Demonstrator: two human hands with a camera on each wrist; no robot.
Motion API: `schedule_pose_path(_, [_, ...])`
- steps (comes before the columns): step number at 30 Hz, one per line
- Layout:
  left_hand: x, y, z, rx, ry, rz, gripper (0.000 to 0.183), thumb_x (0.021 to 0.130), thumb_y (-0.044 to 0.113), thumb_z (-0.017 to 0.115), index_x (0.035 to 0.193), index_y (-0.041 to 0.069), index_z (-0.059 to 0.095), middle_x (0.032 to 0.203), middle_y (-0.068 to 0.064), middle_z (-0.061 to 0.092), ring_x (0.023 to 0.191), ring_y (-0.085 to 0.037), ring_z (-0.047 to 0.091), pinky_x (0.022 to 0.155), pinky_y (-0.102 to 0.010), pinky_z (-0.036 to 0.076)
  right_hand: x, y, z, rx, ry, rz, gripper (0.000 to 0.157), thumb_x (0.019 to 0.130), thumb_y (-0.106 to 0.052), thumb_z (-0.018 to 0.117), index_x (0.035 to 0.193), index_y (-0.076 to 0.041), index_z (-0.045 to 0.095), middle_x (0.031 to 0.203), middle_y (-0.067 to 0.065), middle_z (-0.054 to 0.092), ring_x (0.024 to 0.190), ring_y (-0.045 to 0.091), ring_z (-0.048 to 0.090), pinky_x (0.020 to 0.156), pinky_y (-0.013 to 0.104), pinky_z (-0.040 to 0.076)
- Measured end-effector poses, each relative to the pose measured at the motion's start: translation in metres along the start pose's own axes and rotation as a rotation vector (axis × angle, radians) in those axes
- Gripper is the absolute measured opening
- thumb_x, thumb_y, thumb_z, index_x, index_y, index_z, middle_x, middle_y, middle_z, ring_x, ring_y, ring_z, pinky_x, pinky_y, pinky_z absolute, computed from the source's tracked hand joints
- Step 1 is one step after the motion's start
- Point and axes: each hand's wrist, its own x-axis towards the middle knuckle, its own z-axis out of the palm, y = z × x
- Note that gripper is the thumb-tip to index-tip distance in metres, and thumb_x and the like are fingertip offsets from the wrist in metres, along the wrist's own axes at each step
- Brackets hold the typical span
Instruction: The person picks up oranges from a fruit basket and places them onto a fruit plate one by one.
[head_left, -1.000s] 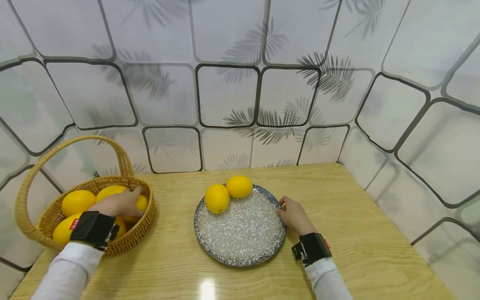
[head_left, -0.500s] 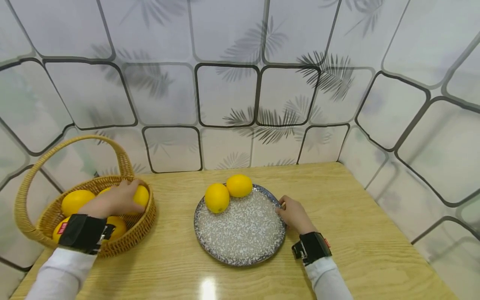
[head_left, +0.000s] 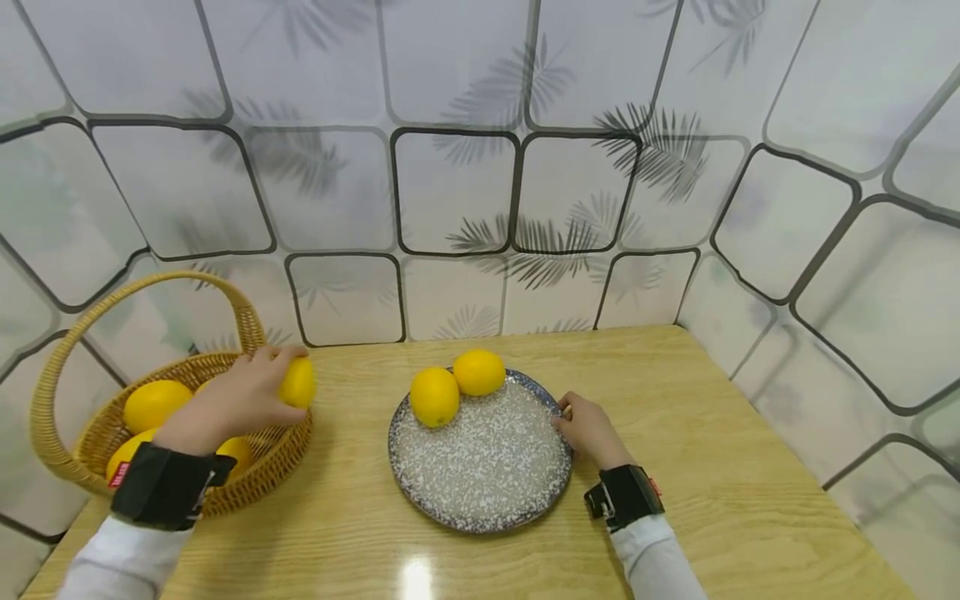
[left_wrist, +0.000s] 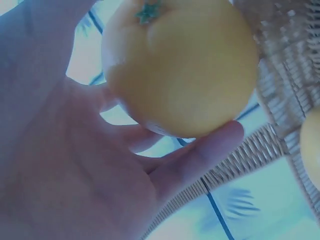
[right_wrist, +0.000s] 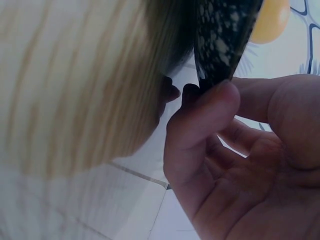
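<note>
My left hand (head_left: 232, 404) grips a yellow-orange orange (head_left: 299, 383) at the right rim of a wicker basket (head_left: 285, 462). In the left wrist view that orange (left_wrist: 180, 65) shows a green star-shaped stem end, with fingers curved around its lower side. On the right, my right hand (head_left: 591, 431) pinches the edge of a round speckled grey plate (head_left: 483, 475) with a dark rim. The right wrist view has the dark rim (right_wrist: 220, 40) between thumb and fingers. Two oranges, a nearer one (head_left: 434, 397) and a farther one (head_left: 479, 372), sit at the plate's back left.
Several more oranges (head_left: 156, 404) lie in the basket, partly hidden by my left hand and wrist. The basket's tall arched handle (head_left: 150, 283) rises at the left. Patterned wall panels (head_left: 450, 300) stand behind the wooden table (head_left: 352, 533).
My left hand has lifted an orange from inside the basket and carried it up and right to the basket's rim. The right hand and the plate have stayed put.
</note>
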Motion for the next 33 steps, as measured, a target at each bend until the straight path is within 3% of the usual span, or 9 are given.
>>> schedule_pose_path(4, [0.0, 0.014, 0.004, -0.023, 0.039, 0.055, 0.086, 0.079, 0.034, 0.079, 0.149, 0.004, 0.04, 0.135, -0.034, 0.05, 0.104, -0.045, 0.054, 0.073, -0.045, 0.05, -0.001, 0.0, 0.001, 0.007, -0.002, 0.004, 0.025, 0.1, -0.01, 0.061, 0.12, 0.004, 0.057, 0.093, 0.018, 0.066, 0.064, 0.021, 0.059, 0.049, 0.03, 0.049])
schedule_pose_path(9, [0.003, 0.029, 0.012, -0.026, 0.051, 0.073, 0.083, 0.079, 0.034, 0.08, 0.147, 0.008, 0.042, 0.129, -0.028, 0.055, 0.1, -0.037, 0.055, 0.074, -0.043, 0.05, -0.003, 0.0, 0.002, 0.018, -0.002, 0.008, 0.024, 0.1, -0.01, 0.062, 0.119, 0.004, 0.057, 0.092, 0.017, 0.067, 0.064, 0.02, 0.059, 0.049, 0.029, 0.049])
schedule_pose_path(16, [0.001, 0.048, 0.027, -0.004, 0.073, 0.119, 0.08, 0.076, 0.031, 0.08, 0.146, 0.011, 0.046, 0.14, -0.025, 0.053, 0.106, -0.039, 0.057, 0.071, -0.041, 0.051, -0.004, 0.0, 0.002, 0.016, -0.003, -0.004, 0.023, 0.1, -0.009, 0.061, 0.119, 0.004, 0.057, 0.091, 0.018, 0.067, 0.063, 0.02, 0.06, 0.048, 0.03, 0.05])
schedule_pose_path(25, [0.002, 0.062, 0.041, -0.038, 0.067, 0.142, 0.079, 0.075, 0.029, 0.078, 0.146, 0.014, 0.047, 0.142, -0.022, 0.051, 0.098, -0.034, 0.055, 0.063, -0.033, 0.046, -0.003, 0.0, 0.002, 0.022, -0.006, -0.004, 0.024, 0.1, -0.009, 0.061, 0.119, 0.004, 0.057, 0.09, 0.017, 0.066, 0.064, 0.021, 0.06, 0.048, 0.03, 0.05])
schedule_pose_path(33, [0.004, 0.077, 0.056, -0.084, 0.037, 0.178, 0.079, 0.076, 0.032, 0.082, 0.143, 0.012, 0.048, 0.134, -0.022, 0.055, 0.097, -0.03, 0.059, 0.073, -0.037, 0.052, -0.002, -0.001, 0.0, 0.008, -0.006, -0.003, 0.024, 0.101, -0.01, 0.06, 0.121, 0.004, 0.056, 0.091, 0.017, 0.065, 0.063, 0.021, 0.059, 0.049, 0.03, 0.049])
